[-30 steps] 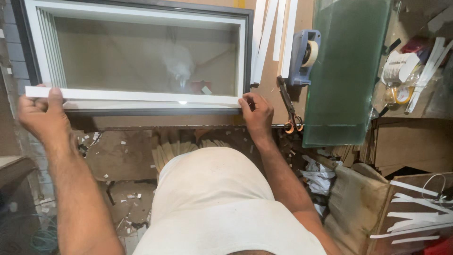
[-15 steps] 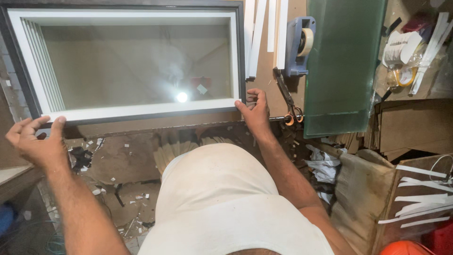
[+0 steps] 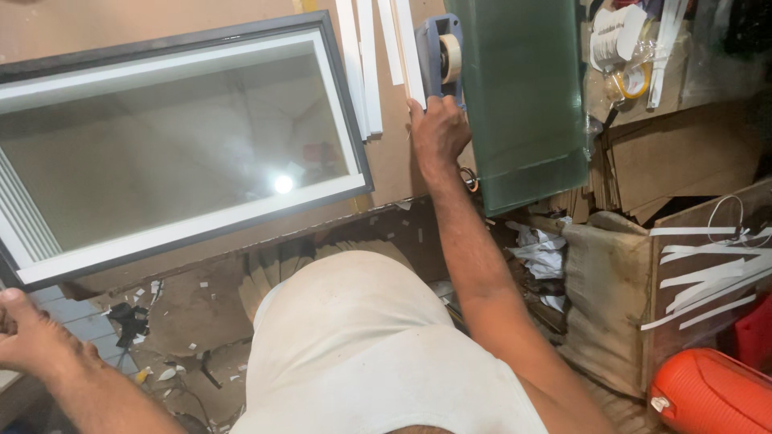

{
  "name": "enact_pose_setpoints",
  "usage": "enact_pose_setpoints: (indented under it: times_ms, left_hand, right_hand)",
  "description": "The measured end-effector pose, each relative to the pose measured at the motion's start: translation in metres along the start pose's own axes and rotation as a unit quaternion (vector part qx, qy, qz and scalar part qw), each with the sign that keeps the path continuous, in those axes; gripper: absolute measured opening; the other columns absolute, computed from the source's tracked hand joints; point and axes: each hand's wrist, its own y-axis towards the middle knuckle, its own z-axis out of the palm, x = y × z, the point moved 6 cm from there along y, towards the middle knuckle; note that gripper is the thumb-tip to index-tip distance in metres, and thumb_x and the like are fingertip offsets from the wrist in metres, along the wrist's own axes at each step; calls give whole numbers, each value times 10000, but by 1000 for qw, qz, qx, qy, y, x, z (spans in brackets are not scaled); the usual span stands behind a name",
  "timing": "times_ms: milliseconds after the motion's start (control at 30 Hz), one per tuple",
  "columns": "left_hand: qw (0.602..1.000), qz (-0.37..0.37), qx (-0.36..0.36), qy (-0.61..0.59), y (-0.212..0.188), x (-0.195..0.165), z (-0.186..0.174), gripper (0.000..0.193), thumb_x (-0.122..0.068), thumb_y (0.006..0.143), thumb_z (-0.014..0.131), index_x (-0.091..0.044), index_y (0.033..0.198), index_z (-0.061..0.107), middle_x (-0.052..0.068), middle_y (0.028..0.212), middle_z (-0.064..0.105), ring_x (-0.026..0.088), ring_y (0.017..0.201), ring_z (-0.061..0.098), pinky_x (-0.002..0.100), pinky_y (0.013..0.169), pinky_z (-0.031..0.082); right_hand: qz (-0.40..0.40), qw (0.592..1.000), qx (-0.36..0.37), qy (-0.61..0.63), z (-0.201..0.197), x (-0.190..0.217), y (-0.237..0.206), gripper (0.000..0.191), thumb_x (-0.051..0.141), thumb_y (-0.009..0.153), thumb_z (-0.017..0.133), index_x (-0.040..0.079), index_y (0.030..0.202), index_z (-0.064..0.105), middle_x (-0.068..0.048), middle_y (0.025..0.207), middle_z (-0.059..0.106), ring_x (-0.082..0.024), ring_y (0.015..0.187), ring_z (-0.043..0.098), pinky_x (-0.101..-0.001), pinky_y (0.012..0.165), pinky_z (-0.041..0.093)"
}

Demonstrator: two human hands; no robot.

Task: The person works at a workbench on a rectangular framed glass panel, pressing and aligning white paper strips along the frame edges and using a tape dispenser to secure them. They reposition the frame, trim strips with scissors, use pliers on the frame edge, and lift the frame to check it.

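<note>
1. Black outer edge and white inner border on the glazed frame (image 3: 173,153), its glass a dull grey-beige with one bright white glare spot.
2. Blue tape dispenser (image 3: 437,50) carrying a cream roll.
3. Dark green, frosted-looking glass sheet (image 3: 527,96).
4. Plain white strips (image 3: 366,56) against brown board (image 3: 104,24).
5. Off-white shirt (image 3: 362,345), unpatterned.
6. Bright orange-red ribbed container (image 3: 712,398).
7. Brown cardboard box (image 3: 691,265) striped with white strips.
</note>
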Motion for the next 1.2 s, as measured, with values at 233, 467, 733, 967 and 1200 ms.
enact_pose_setpoints:
  times_ms: [233,467,733,967,1200]
  left_hand:
    - [998,-45,-22,37,2,10,-17,164,-249,1169,613,-100,1218,563,51,1187,681,131,994,778,312,809,666]
    - [995,2,-62,77,6,-43,22,241,-239,1089,643,-62,1217,541,34,1183,622,144,1031,652,338,875,548]
    - [918,26,388,-77,-87,-140,222,210,-179,1023,700,-73,1203,709,38,1153,726,120,1098,656,299,1013,524]
    - [751,-193,476,-414,-63,-191,254,347,-238,1059,698,-72,1343,589,140,1186,736,232,1104,691,366,965,533]
    - [942,-114,225,-219,119,-153,167,190,-180,1121,684,-62,1265,644,118,1183,801,149,886,749,326,878,690]
  right_hand:
    - [31,999,-3,-22,14,-3,3,365,374,842,856,48,756,714,-93,765,683,-298,666,700,-408,550,535]
    - [79,993,-54,76,-39,22,7,261,244,776,867,45,802,700,-95,753,678,-291,632,673,-435,529,501]
    - [-77,872,-36,483,-112,151,-7,78,68,1045,694,-7,1036,676,-78,956,702,-114,749,714,-246,653,581]
    - [26,762,150,630,-96,184,-44,108,77,1036,702,-12,1096,695,-83,942,692,-114,764,672,-258,671,590]
    - [162,831,126,517,10,147,24,171,77,961,774,-16,1098,730,-22,846,685,-70,649,591,-216,548,508]
